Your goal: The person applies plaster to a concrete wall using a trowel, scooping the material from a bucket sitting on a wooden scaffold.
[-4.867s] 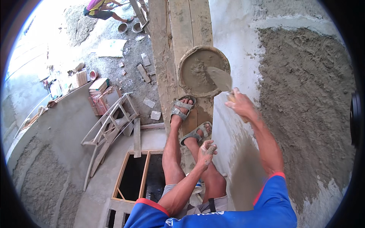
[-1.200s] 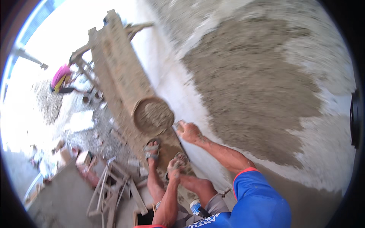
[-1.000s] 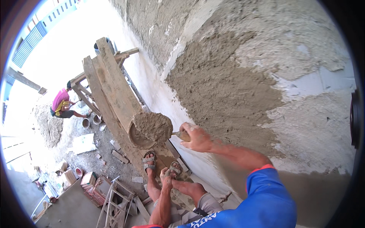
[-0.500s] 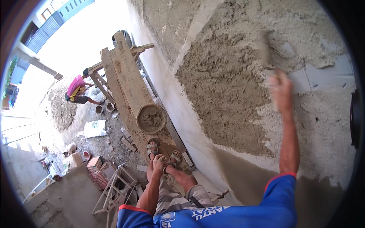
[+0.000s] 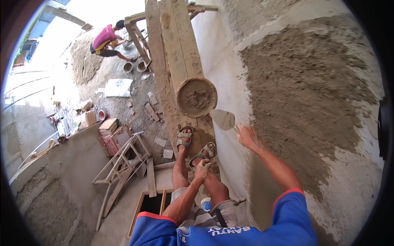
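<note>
My right hand (image 5: 248, 137) is closed round the handle of a trowel (image 5: 223, 119). The trowel's flat, mortar-smeared blade points left, close to the lower right rim of a round bucket (image 5: 214, 97) with wet grey mortar (image 5: 197, 98) in it. That bucket stands on the wooden planks, just ahead of my sandalled feet. To the right, a broad patch of rough, wet plaster (image 5: 295, 98) covers part of the wall (image 5: 223, 53). My left hand (image 5: 202, 169) is by my knee, fingers curled in; whatever they hold, if anything, is hidden.
I stand on raised planks (image 5: 166, 53) beside the wall, on a wooden trestle (image 5: 137, 37). Below left, a person (image 5: 106, 41) bends near two buckets (image 5: 128, 67) and a sand heap (image 5: 84, 61). A wooden frame (image 5: 119, 164) leans near stacked tiles (image 5: 115, 139). A framed opening (image 5: 141, 209) lies below.
My right hand and the trowel have come down and left, from the upper wall to beside the mortar bucket. The view has shifted too. My left hand stays near my knee.
</note>
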Action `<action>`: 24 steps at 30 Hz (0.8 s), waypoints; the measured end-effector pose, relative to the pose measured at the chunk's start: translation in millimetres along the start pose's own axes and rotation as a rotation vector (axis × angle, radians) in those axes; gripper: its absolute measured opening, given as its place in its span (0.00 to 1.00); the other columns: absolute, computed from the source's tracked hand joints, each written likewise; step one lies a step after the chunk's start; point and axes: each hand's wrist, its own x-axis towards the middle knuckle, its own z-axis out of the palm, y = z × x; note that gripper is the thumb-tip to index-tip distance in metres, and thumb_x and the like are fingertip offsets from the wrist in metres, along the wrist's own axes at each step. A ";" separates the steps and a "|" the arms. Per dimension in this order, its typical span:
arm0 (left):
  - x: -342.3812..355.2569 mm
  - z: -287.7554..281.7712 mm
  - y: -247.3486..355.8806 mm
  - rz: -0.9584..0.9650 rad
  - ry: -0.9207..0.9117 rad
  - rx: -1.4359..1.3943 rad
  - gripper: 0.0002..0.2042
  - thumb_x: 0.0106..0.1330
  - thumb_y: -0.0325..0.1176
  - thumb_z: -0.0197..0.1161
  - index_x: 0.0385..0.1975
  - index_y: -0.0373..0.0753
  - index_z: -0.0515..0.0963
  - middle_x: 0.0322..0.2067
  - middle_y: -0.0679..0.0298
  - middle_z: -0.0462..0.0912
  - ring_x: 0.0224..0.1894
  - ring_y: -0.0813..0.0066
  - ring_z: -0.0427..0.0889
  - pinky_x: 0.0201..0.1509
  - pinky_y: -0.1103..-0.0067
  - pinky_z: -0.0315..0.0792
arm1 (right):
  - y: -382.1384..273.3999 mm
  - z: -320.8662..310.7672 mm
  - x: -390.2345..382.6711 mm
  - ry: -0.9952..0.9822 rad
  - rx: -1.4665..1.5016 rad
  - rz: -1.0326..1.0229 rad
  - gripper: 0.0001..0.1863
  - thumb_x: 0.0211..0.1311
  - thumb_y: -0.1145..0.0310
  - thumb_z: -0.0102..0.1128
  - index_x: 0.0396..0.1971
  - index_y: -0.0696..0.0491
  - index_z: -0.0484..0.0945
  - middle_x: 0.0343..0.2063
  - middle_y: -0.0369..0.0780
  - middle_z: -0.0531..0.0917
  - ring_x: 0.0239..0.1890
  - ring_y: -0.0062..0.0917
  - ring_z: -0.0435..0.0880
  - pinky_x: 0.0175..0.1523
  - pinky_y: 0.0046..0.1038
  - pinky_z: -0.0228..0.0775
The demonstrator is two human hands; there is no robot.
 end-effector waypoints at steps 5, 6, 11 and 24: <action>6.5 -16.8 -31.5 -0.079 0.035 0.057 0.17 0.66 0.33 0.60 0.52 0.35 0.70 0.38 0.63 0.77 0.40 0.77 0.77 0.37 0.79 0.76 | 23.0 92.3 131.0 0.059 -0.169 0.020 0.09 0.56 0.73 0.49 0.32 0.60 0.76 0.25 0.56 0.81 0.31 0.52 0.82 0.37 0.48 0.74; 7.9 -3.0 -14.0 -0.055 -0.003 0.043 0.18 0.66 0.34 0.60 0.53 0.35 0.69 0.38 0.63 0.77 0.41 0.77 0.77 0.39 0.78 0.75 | 32.4 99.7 145.6 0.080 -0.180 0.011 0.08 0.55 0.72 0.50 0.31 0.60 0.76 0.25 0.56 0.81 0.31 0.52 0.82 0.37 0.48 0.75; 13.0 9.7 22.8 -0.048 -0.061 -0.128 0.21 0.67 0.36 0.60 0.56 0.34 0.67 0.40 0.61 0.78 0.41 0.77 0.77 0.45 0.78 0.73 | 10.1 145.3 212.0 -0.031 -0.100 0.089 0.09 0.52 0.70 0.53 0.32 0.58 0.77 0.29 0.55 0.82 0.36 0.52 0.82 0.42 0.48 0.74; 14.4 -4.2 40.7 -0.153 0.031 -0.177 0.21 0.66 0.36 0.60 0.56 0.35 0.68 0.40 0.60 0.80 0.38 0.77 0.78 0.44 0.79 0.72 | -13.6 196.8 216.0 0.170 0.186 0.196 0.20 0.53 0.62 0.58 0.47 0.51 0.74 0.31 0.52 0.83 0.37 0.51 0.81 0.42 0.47 0.73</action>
